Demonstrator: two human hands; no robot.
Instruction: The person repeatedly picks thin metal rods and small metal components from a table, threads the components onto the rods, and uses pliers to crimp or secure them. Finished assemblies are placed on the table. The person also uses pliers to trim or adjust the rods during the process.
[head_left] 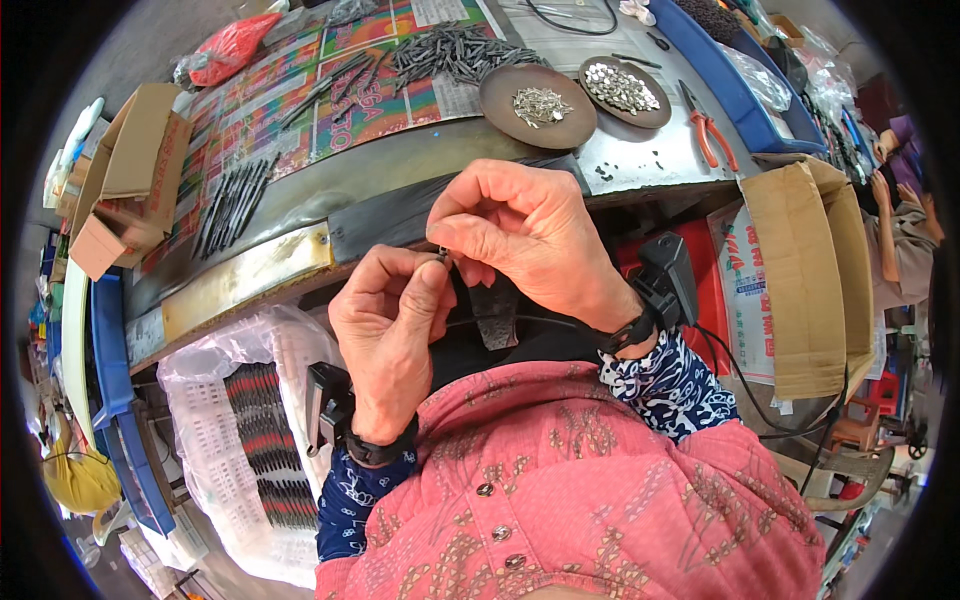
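Note:
My left hand (390,325) is closed in a pinch, thumb against fingers, on a small dark piece (441,254) that shows only at the fingertips. Right above it, my right hand (525,235) is also pinched shut, its fingertips meeting the same spot. Whatever lies between its thumb and finger is hidden. Beyond the hands a brown dish (496,112) holds small silver pins (541,106). Beside it a second brown dish (655,117) holds silver round bits (618,87). A heap of slim black pieces (455,55) lies on the far side of the bench.
Orange-handled pliers (708,138) lie right of the dishes. A row of black sticks (235,210) lies left, near a cardboard box (140,165). An open carton (800,285) stands at the right. A white lined crate (205,420) holds rows of dark pieces below the bench edge.

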